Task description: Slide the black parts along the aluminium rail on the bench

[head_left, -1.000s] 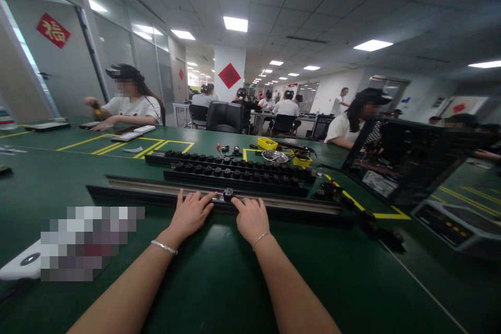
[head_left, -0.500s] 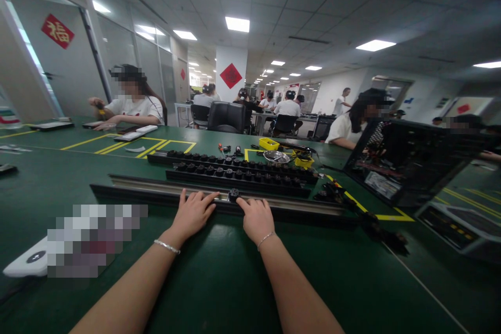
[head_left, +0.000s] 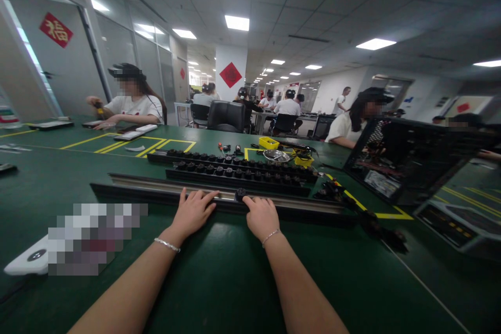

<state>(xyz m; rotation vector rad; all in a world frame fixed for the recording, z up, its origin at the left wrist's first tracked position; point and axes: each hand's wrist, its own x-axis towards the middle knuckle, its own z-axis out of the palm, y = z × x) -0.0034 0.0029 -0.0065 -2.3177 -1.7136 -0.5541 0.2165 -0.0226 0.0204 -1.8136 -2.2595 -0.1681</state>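
A long black track rail (head_left: 301,204) with a silvery channel lies crosswise on the green table. My left hand (head_left: 194,212) holds its near side, fingers spread over the channel and thumb at the front edge. A small black socket block (head_left: 240,194) sits in the channel, right of my left hand. My right hand (head_left: 263,217) grips this block at its right near side, index finger against it and the other fingers curled; the thumb is hidden. Just behind are two more black rails, a nearer rail (head_left: 235,178) and a farther rail (head_left: 183,159), each lined with several similar blocks.
Loose black parts (head_left: 332,193) lie by the rail's right end. Behind are a metal dish (head_left: 277,156) and yellow bins (head_left: 269,143). An open computer case (head_left: 407,162) and a grey box (head_left: 457,227) stand right; a white phone-like device (head_left: 29,261) lies left. Co-workers sit across the table.
The socket block has slid a little to the right along the rail, and my right hand has moved with it. My left hand has stayed in place.
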